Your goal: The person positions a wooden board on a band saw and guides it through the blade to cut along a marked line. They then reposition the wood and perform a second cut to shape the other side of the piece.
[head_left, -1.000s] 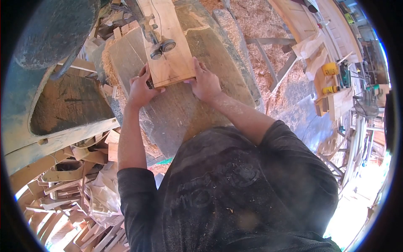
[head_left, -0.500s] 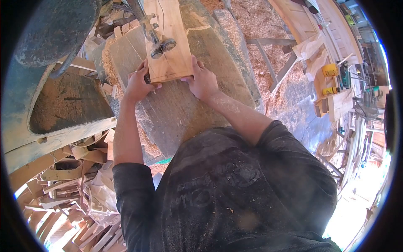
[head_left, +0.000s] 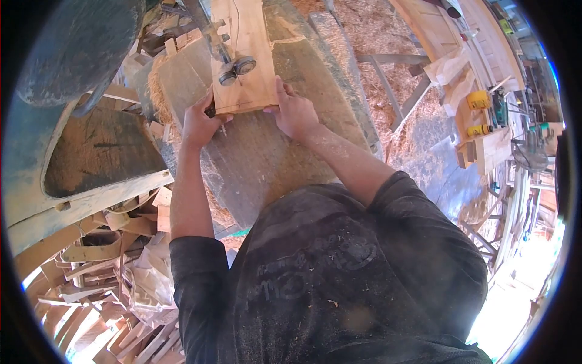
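A thick wooden block (head_left: pixel 257 79) lies on the bandsaw table (head_left: pixel 242 176), its near end toward me. My left hand (head_left: pixel 201 121) is closed on the block's left near corner, the thumb by the end face. On the opposite corner, my right hand (head_left: pixel 295 112) grips the right side with its fingers along the edge. Just above the block's top sit the two round rollers of the saw guide (head_left: pixel 236 70), hanging from a metal post. A thin dark line runs along the wood behind the guide. The block's far end is out of view.
The saw's big frame (head_left: pixel 24 182) fills the left side. Wood offcuts (head_left: pixel 115 291) are heaped at lower left. Sawdust (head_left: pixel 388 36) covers the floor beyond the table. Yellow containers (head_left: pixel 479 100) stand among wooden pieces on the right.
The block and both hands sit slightly nearer the guide, the near end a little closer to the rollers. The grip looks unchanged.
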`<state>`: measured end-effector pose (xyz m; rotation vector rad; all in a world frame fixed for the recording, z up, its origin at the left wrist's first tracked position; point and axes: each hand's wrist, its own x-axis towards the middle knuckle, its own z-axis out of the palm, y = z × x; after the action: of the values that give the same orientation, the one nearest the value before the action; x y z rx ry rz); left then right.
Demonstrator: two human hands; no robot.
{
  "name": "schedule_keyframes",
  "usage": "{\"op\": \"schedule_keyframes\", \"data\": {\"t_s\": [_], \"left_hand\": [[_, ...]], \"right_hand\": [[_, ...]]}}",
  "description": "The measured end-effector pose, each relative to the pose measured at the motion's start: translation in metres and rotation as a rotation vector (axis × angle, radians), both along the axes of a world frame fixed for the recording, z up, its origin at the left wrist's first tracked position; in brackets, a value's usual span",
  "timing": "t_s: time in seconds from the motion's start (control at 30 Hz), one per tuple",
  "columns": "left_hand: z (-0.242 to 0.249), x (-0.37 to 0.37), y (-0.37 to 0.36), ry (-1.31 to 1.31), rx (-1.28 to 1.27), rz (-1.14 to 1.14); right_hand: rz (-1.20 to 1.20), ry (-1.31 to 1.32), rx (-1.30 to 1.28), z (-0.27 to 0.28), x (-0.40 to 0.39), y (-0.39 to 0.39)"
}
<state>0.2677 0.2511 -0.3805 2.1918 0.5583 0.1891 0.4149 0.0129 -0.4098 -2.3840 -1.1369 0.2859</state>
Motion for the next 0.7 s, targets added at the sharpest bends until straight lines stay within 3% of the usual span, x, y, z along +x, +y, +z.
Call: {"op": "schedule_keyframes", "data": {"t_s": [0.4, 0.53, 0.7], "left_hand": [[-0.019, 0.003, 0.001, -0.112, -0.104, 0.120], [-0.002, 0.007, -0.008, -0.024, -0.049, 0.176], [-0.016, 0.008, -0.002, -0.042, -0.149, 0.205]], "right_hand": [[-0.022, -0.100, -0.004, -0.005, 0.002, 0.009], [-0.025, -0.041, -0.013, 0.003, 0.004, 0.011], [-0.026, 0.043, 0.024, 0.011, 0.006, 0.013]]}}
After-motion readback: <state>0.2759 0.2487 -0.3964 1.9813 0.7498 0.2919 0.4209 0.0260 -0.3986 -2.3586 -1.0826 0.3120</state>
